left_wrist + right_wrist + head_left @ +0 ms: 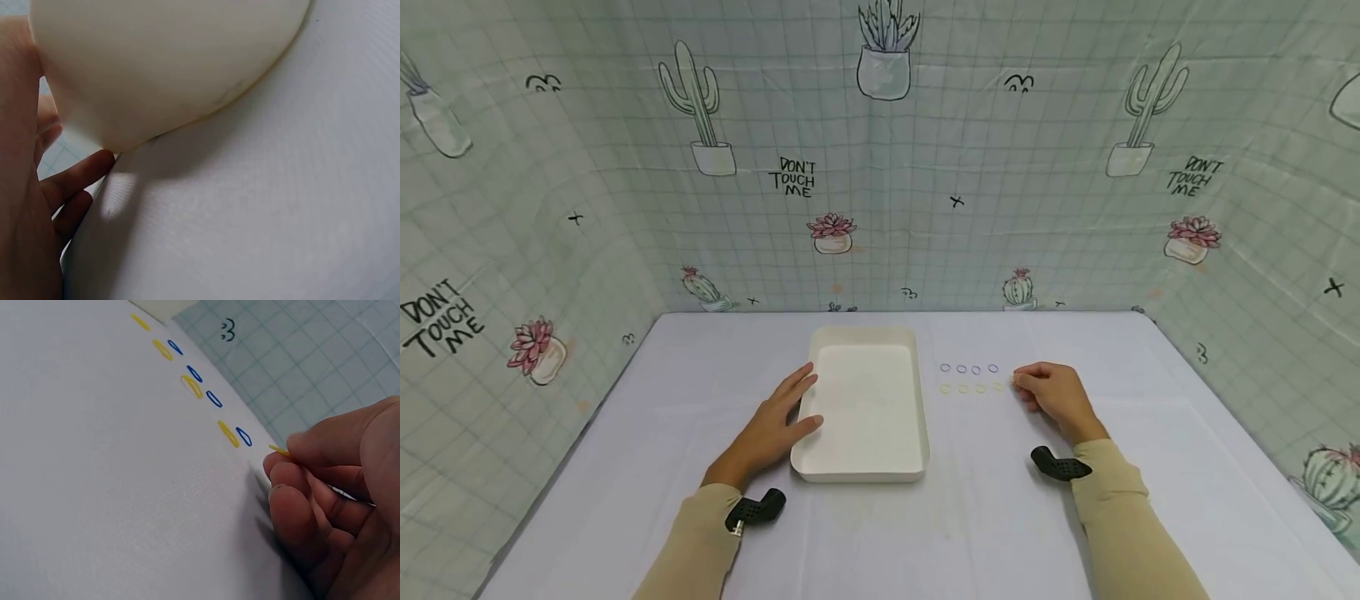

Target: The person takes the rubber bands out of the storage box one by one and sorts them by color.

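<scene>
white tray (820,467) in the middle of the white table (625,433), long axis running away from the viewer, nothing visible inside. left hand (771,429) flat against the tray's left wall, fingers straight and relaxed. right hand (1052,396) curled, pinching a yellow rubber band (279,450) at the fingertips, just right of two short rows on the cloth: blue bands (968,368) farther, yellow bands (972,388) nearer, both rows running left to right between tray and right hand.
</scene>
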Demonstrator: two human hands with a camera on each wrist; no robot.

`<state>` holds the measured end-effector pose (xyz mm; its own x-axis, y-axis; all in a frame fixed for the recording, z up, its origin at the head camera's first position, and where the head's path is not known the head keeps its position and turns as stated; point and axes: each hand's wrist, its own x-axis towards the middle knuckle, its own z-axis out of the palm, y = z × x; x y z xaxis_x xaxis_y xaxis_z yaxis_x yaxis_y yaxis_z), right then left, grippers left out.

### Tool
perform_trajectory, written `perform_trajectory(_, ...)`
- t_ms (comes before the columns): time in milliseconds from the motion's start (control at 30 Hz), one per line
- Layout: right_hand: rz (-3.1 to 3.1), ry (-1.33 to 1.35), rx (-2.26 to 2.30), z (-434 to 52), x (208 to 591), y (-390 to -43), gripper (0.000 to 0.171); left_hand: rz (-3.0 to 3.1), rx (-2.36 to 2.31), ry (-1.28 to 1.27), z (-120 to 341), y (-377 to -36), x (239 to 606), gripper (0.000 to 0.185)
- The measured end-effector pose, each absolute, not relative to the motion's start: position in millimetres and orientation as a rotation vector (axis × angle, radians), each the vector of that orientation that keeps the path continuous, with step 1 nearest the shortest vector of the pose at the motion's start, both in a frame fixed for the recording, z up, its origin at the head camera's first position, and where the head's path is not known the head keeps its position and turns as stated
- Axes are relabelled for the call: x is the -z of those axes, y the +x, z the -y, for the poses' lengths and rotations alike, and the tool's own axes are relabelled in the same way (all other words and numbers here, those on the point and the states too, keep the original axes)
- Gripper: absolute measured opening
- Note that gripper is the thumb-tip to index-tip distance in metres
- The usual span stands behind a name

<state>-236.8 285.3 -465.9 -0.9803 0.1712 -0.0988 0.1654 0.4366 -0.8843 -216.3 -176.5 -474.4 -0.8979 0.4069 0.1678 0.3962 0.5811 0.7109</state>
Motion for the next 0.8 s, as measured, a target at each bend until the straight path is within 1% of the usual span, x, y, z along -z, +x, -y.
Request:
perform_trajectory(567,2.781,-0.266,-1.455,-277.9,459.2,-240.0,0.026,-2.788,-1.273,0.726,177.0,-216.5,472.3,0.072)
perform_trajectory(800,2.817,-0.296,-1.397,-278.1,458.9,-239.5,0.026,-2.765,-1.284,0.729,176.0,-216.3,470.6,0.071)
